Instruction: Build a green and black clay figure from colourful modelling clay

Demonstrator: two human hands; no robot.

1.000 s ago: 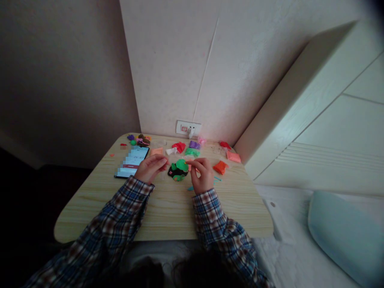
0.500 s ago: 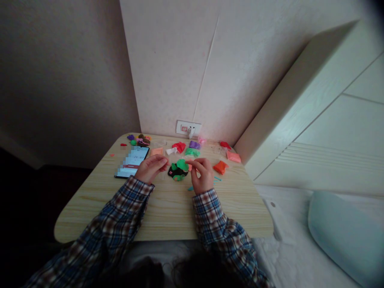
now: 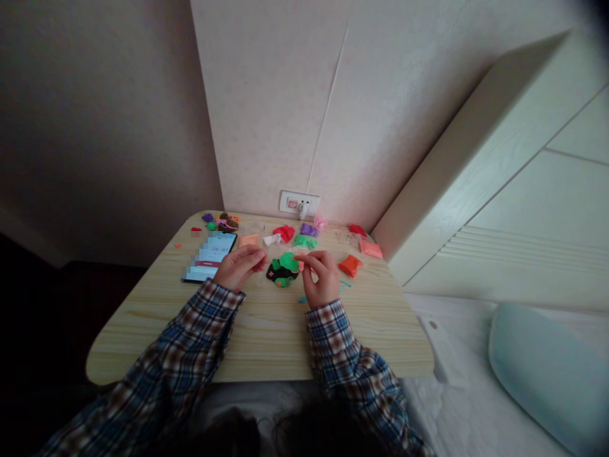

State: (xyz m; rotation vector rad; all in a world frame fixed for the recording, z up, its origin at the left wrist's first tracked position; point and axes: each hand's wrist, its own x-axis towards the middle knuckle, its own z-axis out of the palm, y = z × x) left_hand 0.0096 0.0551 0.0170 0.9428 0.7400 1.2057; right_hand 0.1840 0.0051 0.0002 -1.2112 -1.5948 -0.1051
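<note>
A green and black modelling-clay figure (image 3: 288, 261) lies on the table between my hands. To its left, my left hand (image 3: 239, 266) is closed, thumb and fingertips pinched together; anything between them is too small to make out. My right hand (image 3: 321, 278) is on the other side, its index finger and thumb closed in a pinch. These fingertips reach the right edge of the green clay in view, but I cannot tell whether they touch it. Whatever they pinch is too small to name. A bit of light orange material shows behind the right fingers.
A phone (image 3: 212, 257) lies left of my left hand on the wooden table (image 3: 266, 343). Along the back are a red packet (image 3: 284, 233), a green packet (image 3: 305, 241) and a brown clay piece (image 3: 227, 222). An orange packet (image 3: 351, 265) and blue strips (image 3: 345, 285) lie right.
</note>
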